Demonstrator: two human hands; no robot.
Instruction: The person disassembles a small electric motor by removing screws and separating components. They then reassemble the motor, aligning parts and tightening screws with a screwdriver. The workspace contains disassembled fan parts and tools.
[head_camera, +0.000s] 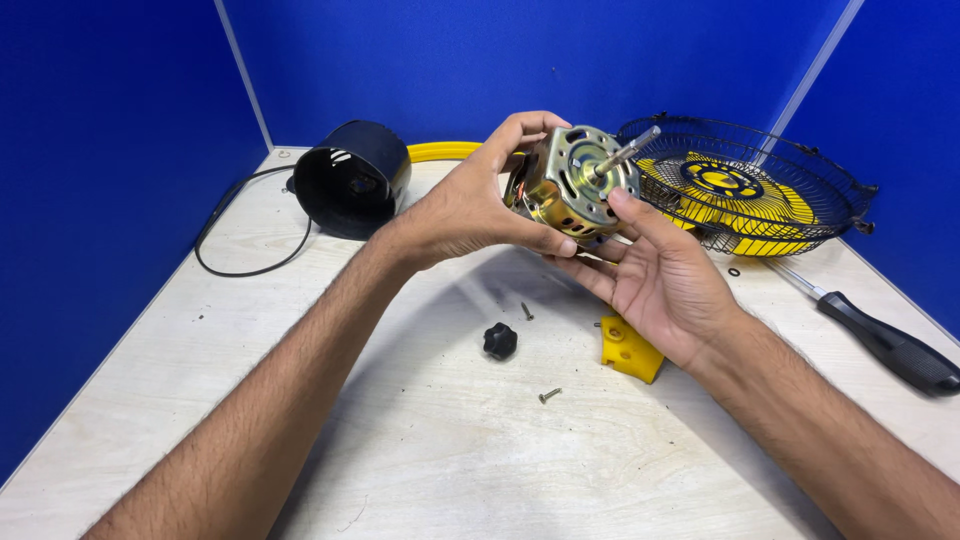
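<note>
Nearest to you on the pale wooden table (420, 460) lies a small screw (549, 396), loose and well apart from your arms. Just beyond it sit a black knob (500, 341) and, to its right, a yellow plastic block (630, 350) partly tucked under your right wrist. A second small screw (526, 311) rests a little farther on, near the knob.

Above these, you hold the motor (572, 187) up off the table between both hands. Your left hand (470, 205) is clamped on its left side, fingers curled over the top and thumb pressing along the lower edge. Your right hand (665, 275) cradles it from beneath, palm up, with the thumb laid against the metal face just below the shaft (628, 153), which sticks out up and to the right.

At the right edge lies a screwdriver (885, 345) with a black handle. Farther back, a black wire fan guard (760, 190) holds yellow blades (745, 215). To the left stands a black round housing (350, 180) on its side, its open end toward you, with a black cable (235, 235) looping beside it. A yellow ring (440, 151) peeks out behind it.
</note>
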